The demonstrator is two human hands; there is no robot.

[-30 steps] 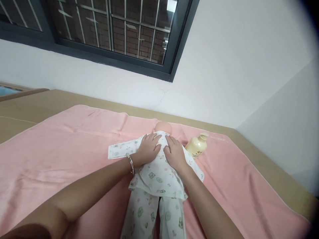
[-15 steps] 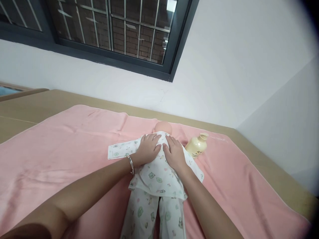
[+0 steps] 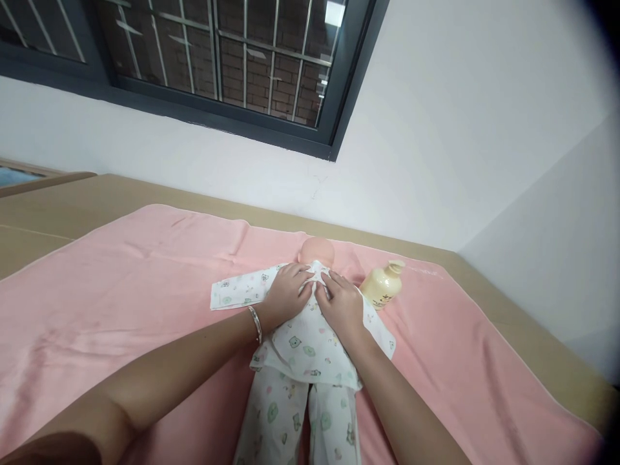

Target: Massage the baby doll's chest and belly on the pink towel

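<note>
A doll lies on a pink blanket (image 3: 159, 271), its bald head (image 3: 316, 250) pointing away from me. It wears a white printed shirt (image 3: 303, 342) and matching trousers (image 3: 276, 413). My left hand (image 3: 289, 292), with a silver bracelet at the wrist, rests on the upper part of the shirt, fingers slightly bent near the neckline. My right hand (image 3: 341, 303) lies opposite on the shirt, fingers also bent, thumb apart from them. The two thumbs nearly meet at the middle. One shirt sleeve (image 3: 242, 289) stretches flat to the left.
A pale yellow pump bottle (image 3: 385, 285) stands tilted in view on the blanket, just right of the doll. Beneath the blanket is a tan surface (image 3: 130, 190) reaching the white wall (image 3: 411, 129). A dark-framed window (image 3: 217, 110) with bars is above.
The fingers of both hands have bent and drawn in toward the neckline. The shirt's top edge sits slightly lower, with more of the doll's head showing.
</note>
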